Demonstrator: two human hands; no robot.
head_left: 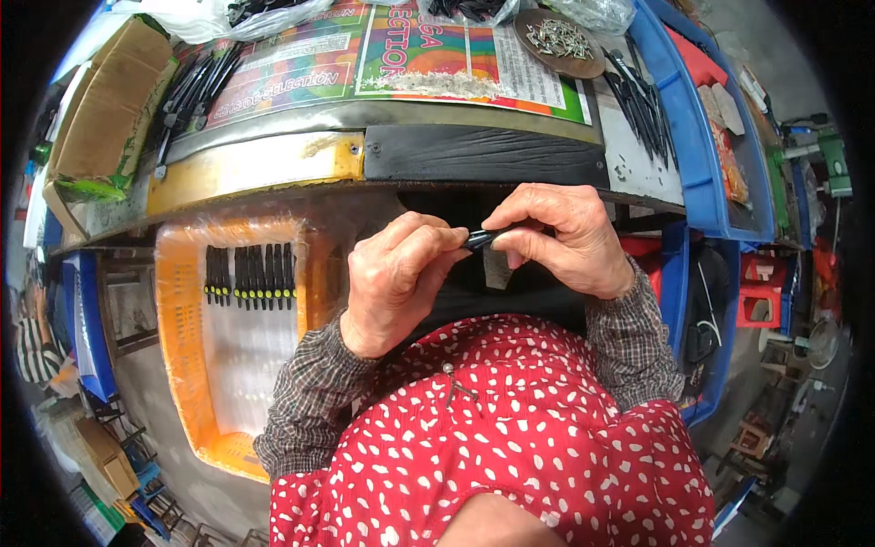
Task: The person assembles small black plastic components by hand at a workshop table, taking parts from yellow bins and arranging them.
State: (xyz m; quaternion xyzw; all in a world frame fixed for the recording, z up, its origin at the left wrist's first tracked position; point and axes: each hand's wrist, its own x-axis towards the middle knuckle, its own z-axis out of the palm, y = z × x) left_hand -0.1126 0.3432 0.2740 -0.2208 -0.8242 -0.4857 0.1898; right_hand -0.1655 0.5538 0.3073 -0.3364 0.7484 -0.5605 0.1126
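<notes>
My left hand [396,278] and my right hand [561,237] meet just below the table edge, above my lap. Between their fingertips they pinch a small black rod-shaped part [480,239], held roughly level. My left thumb and forefinger grip its left end, my right fingers its right end. To the left, an orange plastic crate [178,319] lined with clear plastic holds a neat row of similar black parts with yellow tips [251,275].
The worktable [483,150] carries a colourful printed sheet, loose black parts [187,91] at left and more [643,105] at right, a round dish of small metal pieces [558,38], and a cardboard box [100,114]. Blue crates [697,155] stand at right.
</notes>
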